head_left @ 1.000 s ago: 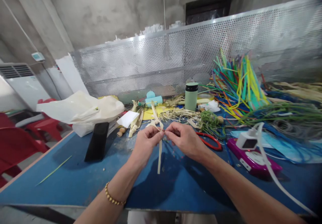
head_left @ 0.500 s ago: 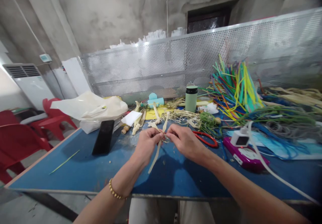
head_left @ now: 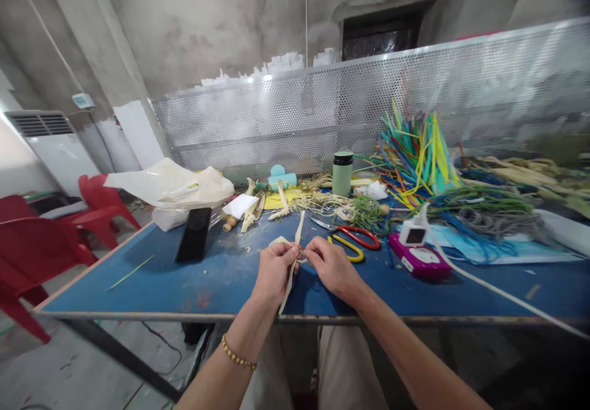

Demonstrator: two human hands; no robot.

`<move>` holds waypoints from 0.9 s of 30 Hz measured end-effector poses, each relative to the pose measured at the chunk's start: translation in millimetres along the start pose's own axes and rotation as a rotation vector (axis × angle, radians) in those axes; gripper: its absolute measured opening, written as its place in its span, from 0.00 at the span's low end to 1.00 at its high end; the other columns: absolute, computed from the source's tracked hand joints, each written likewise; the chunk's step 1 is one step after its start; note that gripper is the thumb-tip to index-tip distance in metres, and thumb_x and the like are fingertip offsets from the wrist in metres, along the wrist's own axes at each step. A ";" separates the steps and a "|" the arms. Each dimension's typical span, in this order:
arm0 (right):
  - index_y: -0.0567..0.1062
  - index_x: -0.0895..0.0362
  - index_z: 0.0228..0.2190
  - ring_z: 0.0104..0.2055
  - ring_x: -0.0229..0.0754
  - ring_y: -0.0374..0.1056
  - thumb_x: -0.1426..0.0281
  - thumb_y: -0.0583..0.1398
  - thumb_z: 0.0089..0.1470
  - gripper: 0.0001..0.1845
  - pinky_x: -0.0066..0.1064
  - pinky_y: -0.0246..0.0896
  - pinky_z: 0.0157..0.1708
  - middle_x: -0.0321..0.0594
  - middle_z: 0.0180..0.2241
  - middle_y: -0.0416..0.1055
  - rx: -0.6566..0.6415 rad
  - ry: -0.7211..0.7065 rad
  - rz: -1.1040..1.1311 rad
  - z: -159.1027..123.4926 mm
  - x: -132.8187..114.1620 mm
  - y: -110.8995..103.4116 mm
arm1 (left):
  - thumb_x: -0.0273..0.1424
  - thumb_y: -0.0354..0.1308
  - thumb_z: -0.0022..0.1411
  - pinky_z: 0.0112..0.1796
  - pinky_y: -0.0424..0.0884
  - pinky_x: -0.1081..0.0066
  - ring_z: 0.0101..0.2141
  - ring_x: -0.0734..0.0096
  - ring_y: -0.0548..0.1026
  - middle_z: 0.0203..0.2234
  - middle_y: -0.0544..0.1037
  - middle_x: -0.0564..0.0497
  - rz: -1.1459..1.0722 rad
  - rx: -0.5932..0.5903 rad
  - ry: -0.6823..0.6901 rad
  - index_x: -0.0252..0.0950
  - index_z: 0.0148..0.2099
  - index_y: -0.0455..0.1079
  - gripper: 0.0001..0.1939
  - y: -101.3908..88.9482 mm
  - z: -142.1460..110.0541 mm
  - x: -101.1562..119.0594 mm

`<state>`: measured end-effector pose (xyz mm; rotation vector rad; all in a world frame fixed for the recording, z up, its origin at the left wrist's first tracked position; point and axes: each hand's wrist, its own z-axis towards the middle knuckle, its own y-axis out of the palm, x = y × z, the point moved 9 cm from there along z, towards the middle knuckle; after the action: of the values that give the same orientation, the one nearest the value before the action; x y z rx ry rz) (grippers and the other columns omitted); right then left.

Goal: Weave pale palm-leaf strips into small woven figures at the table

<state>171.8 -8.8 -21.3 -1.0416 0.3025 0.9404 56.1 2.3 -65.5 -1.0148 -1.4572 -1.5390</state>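
Note:
My left hand (head_left: 278,268) is closed in a pinch on a pale, flat husk strip (head_left: 286,292). One end of the strip stands up above the fingers, and another hangs down towards the table's front edge. Right beside it, my right hand (head_left: 332,268) pinches at the same spot, its fingertips meeting the pale strip. Where the pieces cross between the fingertips is too small to make out. Just beyond my right hand lie scissors (head_left: 353,238) with one red and one yellow handle loop.
On the blue table (head_left: 175,290) lie a black phone (head_left: 193,235), a white plastic bag (head_left: 184,185), a green bottle (head_left: 342,176), and a magenta box (head_left: 421,261) with a white cable. Colourful strips (head_left: 424,158) and tangled cords (head_left: 488,210) fill the right side.
The view has shifted, showing more floor in front of the table. Both hands stay pinched on the strip, nearer the table's front edge. The scissors, partly covered before, now show more fully.

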 end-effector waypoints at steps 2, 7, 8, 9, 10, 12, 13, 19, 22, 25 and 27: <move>0.67 0.56 0.24 0.25 0.38 0.62 0.69 0.54 0.55 0.09 0.29 0.52 0.28 0.35 0.21 0.67 0.007 0.031 -0.020 -2.3 5.2 -1.1 | 0.37 0.71 0.38 0.22 0.59 0.76 0.18 0.82 0.64 0.20 0.71 0.53 -0.015 -0.013 -0.028 0.30 0.27 0.71 0.17 1.0 -1.0 -5.6; 0.69 0.57 0.23 0.25 0.37 0.63 0.70 0.54 0.53 0.09 0.28 0.53 0.27 0.36 0.21 0.69 -0.002 0.094 -0.007 -4.6 9.8 -2.9 | 0.35 0.70 0.42 0.26 0.63 0.76 0.20 0.81 0.67 0.23 0.73 0.50 -0.025 -0.116 -0.061 0.29 0.30 0.74 0.16 5.8 -3.5 -8.7; 0.70 0.57 0.24 0.25 0.37 0.63 0.70 0.54 0.52 0.08 0.28 0.53 0.28 0.36 0.22 0.70 -0.004 0.102 0.005 -4.7 9.9 -2.9 | 0.35 0.70 0.43 0.26 0.64 0.76 0.21 0.81 0.67 0.24 0.74 0.50 -0.026 -0.129 -0.067 0.28 0.30 0.74 0.16 6.0 -4.0 -8.7; 0.71 0.57 0.24 0.26 0.37 0.64 0.71 0.54 0.52 0.08 0.28 0.54 0.28 0.36 0.22 0.70 -0.002 0.111 0.018 -4.8 10.1 -2.9 | 0.35 0.69 0.43 0.26 0.64 0.76 0.21 0.81 0.67 0.25 0.74 0.49 -0.027 -0.137 -0.066 0.28 0.30 0.74 0.15 6.0 -4.6 -8.4; 0.71 0.57 0.24 0.26 0.38 0.64 0.72 0.55 0.51 0.07 0.28 0.55 0.28 0.37 0.23 0.71 0.000 0.120 0.032 -5.0 10.5 -3.1 | 0.35 0.69 0.44 0.26 0.63 0.77 0.21 0.81 0.67 0.25 0.75 0.49 -0.025 -0.142 -0.061 0.28 0.29 0.73 0.15 6.2 -5.1 -7.9; 0.72 0.57 0.25 0.26 0.38 0.66 0.72 0.55 0.50 0.06 0.28 0.56 0.29 0.37 0.23 0.72 0.009 0.132 0.062 -5.4 10.8 -3.8 | 0.35 0.69 0.44 0.26 0.63 0.77 0.21 0.80 0.67 0.25 0.75 0.49 -0.007 -0.138 -0.034 0.29 0.28 0.73 0.14 6.3 -6.5 -6.3; 0.72 0.57 0.26 0.26 0.38 0.66 0.71 0.55 0.50 0.06 0.28 0.57 0.29 0.37 0.23 0.72 0.015 0.131 0.078 -5.6 10.1 -4.5 | 0.35 0.69 0.44 0.25 0.63 0.77 0.21 0.80 0.67 0.25 0.75 0.50 0.011 -0.129 -0.014 0.29 0.28 0.73 0.14 6.2 -7.2 -5.2; 0.71 0.57 0.23 0.24 0.36 0.64 0.69 0.57 0.51 0.08 0.27 0.56 0.27 0.35 0.21 0.70 0.025 0.083 0.116 -6.9 1.1 -7.2 | 0.35 0.65 0.48 0.23 0.59 0.77 0.19 0.79 0.65 0.17 0.71 0.53 0.158 -0.018 0.093 0.31 0.26 0.72 0.11 -0.3 -11.5 1.0; 0.72 0.58 0.23 0.23 0.35 0.62 0.68 0.57 0.53 0.10 0.26 0.54 0.26 0.34 0.20 0.68 -0.006 0.060 0.108 -7.2 -1.8 -4.0 | 0.33 0.64 0.48 0.24 0.60 0.76 0.19 0.78 0.66 0.17 0.71 0.53 0.172 0.001 0.107 0.31 0.26 0.71 0.09 -3.3 -11.5 1.0; 0.71 0.58 0.23 0.23 0.35 0.59 0.68 0.56 0.53 0.10 0.27 0.51 0.25 0.33 0.19 0.66 -0.011 0.040 0.085 -7.8 -3.8 -3.3 | 0.32 0.63 0.49 0.25 0.62 0.76 0.20 0.78 0.67 0.19 0.72 0.53 0.171 0.012 0.140 0.31 0.25 0.70 0.09 -6.3 -9.6 0.4; 0.70 0.57 0.22 0.22 0.35 0.56 0.67 0.56 0.53 0.11 0.27 0.49 0.24 0.32 0.18 0.63 -0.022 0.043 0.078 -8.1 -4.4 -2.7 | 0.33 0.62 0.49 0.25 0.62 0.76 0.20 0.78 0.66 0.20 0.71 0.53 0.179 0.023 0.150 0.31 0.26 0.70 0.09 -8.7 -7.4 -2.2</move>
<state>172.9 -18.3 -21.0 -1.0771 0.3717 0.9945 48.7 -4.7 -71.1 -0.9673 -1.2436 -1.4338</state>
